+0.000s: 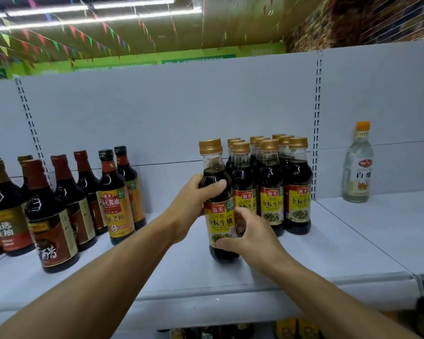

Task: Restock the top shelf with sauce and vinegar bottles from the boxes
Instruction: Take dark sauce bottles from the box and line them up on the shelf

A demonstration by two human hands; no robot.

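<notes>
Both hands hold one gold-capped soy sauce bottle (220, 204) on the white top shelf (304, 263). Left hand (194, 204) wraps its dark shoulder just below the neck; right hand (250, 236) cups the lower label, probably steadying it so the yellow label faces outward. It stands at the left front of a tight block of matching bottles (272, 182), apparently starting another column. Taller dark sauce and vinegar bottles (59, 204) stand well apart at left. A lone white vinegar bottle (358, 165) stands on the next bay, far right.
</notes>
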